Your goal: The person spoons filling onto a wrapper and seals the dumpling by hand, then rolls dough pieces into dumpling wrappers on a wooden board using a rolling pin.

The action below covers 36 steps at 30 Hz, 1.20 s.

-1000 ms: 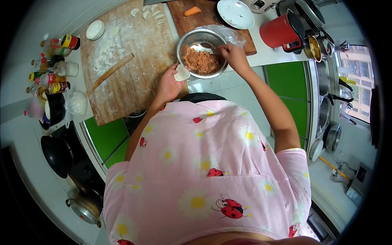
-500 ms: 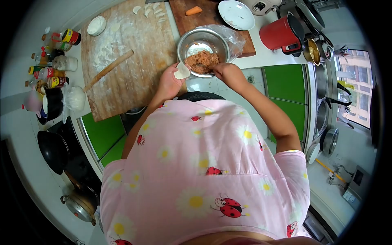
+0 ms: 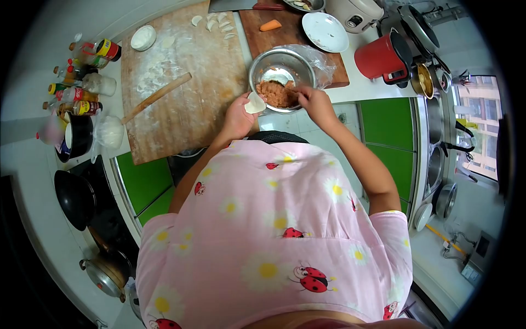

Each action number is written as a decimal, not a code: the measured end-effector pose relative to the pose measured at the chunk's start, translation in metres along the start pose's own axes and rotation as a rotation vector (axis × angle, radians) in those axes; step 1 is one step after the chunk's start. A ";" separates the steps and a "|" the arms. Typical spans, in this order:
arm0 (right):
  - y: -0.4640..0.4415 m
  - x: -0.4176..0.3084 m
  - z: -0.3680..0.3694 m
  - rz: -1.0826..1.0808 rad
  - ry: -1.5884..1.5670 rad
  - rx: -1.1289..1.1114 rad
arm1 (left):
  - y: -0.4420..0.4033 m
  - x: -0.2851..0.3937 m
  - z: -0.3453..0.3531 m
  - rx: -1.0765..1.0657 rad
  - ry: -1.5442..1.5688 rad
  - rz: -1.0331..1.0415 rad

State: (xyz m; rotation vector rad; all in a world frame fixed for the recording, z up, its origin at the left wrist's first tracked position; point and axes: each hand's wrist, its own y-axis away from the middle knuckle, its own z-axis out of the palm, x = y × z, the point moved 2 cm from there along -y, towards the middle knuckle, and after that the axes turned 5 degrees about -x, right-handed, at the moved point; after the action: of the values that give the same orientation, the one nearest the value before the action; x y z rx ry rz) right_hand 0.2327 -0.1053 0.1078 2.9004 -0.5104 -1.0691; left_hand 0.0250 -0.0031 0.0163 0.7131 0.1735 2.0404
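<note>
My left hand point(image 3: 240, 118) holds a round white dumpling wrapper point(image 3: 255, 103) at the near left rim of a metal mixing bowl point(image 3: 255, 70). Reddish-brown minced filling point(image 3: 276, 94) lies in the near part of that bowl. Over the bowl's near right rim, my right hand point(image 3: 318, 105) is closed round the thin handle of a utensil, probably a spoon, whose other end reaches into the filling. Its tip is hidden. Several folded dumplings point(image 3: 210, 25) rest at the far end of the floured wooden board point(image 3: 205, 112).
A rolling pin point(image 3: 159, 97) and a small bowl of flour point(image 3: 143, 38) are on the board. Behind the mixing bowl are a carrot piece point(image 3: 270, 25), a white plate point(image 3: 325, 33) and a plastic bag point(image 3: 323, 68). A red kettle point(image 3: 378, 57) stands right, sauce bottles point(image 3: 76, 94) left.
The view has shifted, so the counter appears lower and further right. My right hand has drawn the utensil toward the right side of the filling. The wrapper stays in my left hand.
</note>
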 end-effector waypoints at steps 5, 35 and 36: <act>0.023 0.003 0.017 -0.306 0.245 -0.036 | 0.001 0.001 0.002 -0.020 0.040 -0.012; 0.017 -0.017 0.006 -0.217 0.203 0.137 | 0.000 -0.008 0.010 0.012 0.004 -0.053; 0.022 -0.016 0.009 -0.250 0.283 0.086 | -0.001 -0.008 0.010 0.026 0.010 -0.057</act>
State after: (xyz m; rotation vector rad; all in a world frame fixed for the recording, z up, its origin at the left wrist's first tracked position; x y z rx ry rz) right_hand 0.2094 -0.1203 0.1133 3.1807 -0.1916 -0.6458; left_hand 0.0346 -0.0107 0.0211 0.7068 0.2234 1.9909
